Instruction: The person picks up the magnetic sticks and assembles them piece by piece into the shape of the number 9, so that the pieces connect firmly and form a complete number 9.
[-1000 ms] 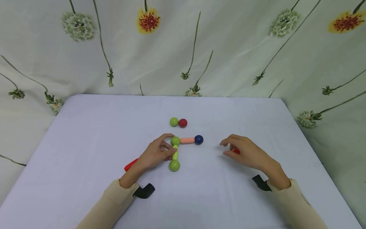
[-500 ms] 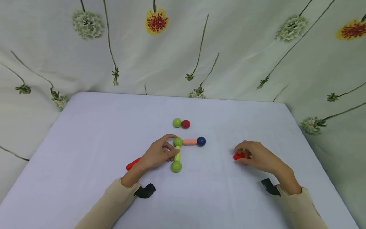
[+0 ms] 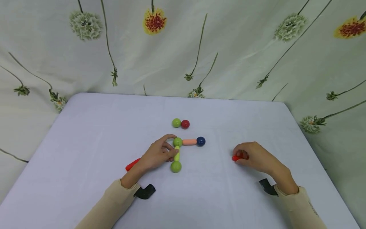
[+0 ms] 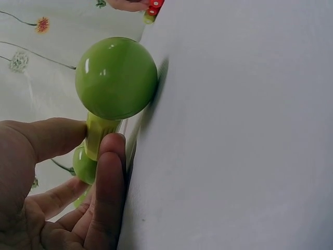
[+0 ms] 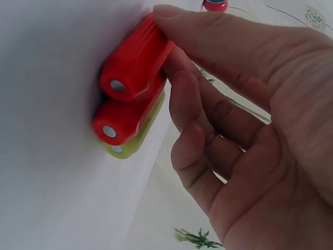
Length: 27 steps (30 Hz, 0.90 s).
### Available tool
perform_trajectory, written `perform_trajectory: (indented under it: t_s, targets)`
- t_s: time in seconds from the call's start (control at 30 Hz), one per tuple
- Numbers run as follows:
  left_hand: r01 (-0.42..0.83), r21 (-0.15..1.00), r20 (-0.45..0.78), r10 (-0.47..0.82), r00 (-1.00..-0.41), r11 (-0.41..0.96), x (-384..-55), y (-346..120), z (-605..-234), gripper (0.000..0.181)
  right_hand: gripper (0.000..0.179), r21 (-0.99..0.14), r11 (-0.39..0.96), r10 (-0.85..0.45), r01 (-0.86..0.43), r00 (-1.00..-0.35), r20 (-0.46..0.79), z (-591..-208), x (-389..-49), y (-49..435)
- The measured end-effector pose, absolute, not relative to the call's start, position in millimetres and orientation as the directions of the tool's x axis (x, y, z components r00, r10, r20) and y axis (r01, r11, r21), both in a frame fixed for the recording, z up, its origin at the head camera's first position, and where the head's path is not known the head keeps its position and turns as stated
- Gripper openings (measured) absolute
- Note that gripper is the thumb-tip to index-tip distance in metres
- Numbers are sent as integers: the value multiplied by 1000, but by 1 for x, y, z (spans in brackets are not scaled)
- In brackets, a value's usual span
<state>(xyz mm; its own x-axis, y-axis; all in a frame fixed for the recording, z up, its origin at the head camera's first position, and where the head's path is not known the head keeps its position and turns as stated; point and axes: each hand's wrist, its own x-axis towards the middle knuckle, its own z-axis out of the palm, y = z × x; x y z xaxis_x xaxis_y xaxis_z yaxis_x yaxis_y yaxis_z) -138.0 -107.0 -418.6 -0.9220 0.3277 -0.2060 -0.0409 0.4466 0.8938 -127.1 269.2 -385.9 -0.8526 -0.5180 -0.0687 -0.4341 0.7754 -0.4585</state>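
My left hand (image 3: 157, 153) pinches a yellow-green magnetic rod (image 3: 177, 154) between thumb and fingers. That rod joins a near green ball (image 3: 175, 166) to a far green ball (image 3: 177, 142). From the far ball a salmon rod (image 3: 189, 142) runs right to a dark blue ball (image 3: 201, 141). Over at the right, my right hand (image 3: 255, 158) has its thumb and a finger on a red rod (image 5: 136, 62), the fingertip partly hidden. Against it lie a second red rod (image 5: 120, 119) and a yellow-green rod (image 5: 130, 145), their metal ends showing in the right wrist view.
Behind the joined pieces, a loose green ball (image 3: 176, 123) and a red ball (image 3: 185, 124) touch each other. Another red rod (image 3: 132, 164) lies beside my left wrist, partly covered. A flowered cloth (image 3: 171, 47) hangs behind the white table (image 3: 114, 111).
My right hand has moved right and down to the rods, and its fingers have come together on a red one. My left hand keeps its grip on the yellow-green rod.
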Motion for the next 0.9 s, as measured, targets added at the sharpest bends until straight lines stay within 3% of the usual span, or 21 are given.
perform_trajectory:
  t_s: [0.33, 0.63, 0.9]
  targets:
    - [-39, 895, -204, 331, -922, 443, -138, -107, -419, 56, 16, -444, 770, -545, -457, -834, -86, -383, -123, 260]
    - [-46, 890, -212, 323, -922, 453, -138, -106, -419, 55, 17, -354, 788, -550, -503, -834, -39, -387, -119, 251]
    - [-48, 885, -216, 316, -924, 464, -139, -105, -419, 55, 19, -413, 712, -622, -567, -783, 2, -392, -118, 240]
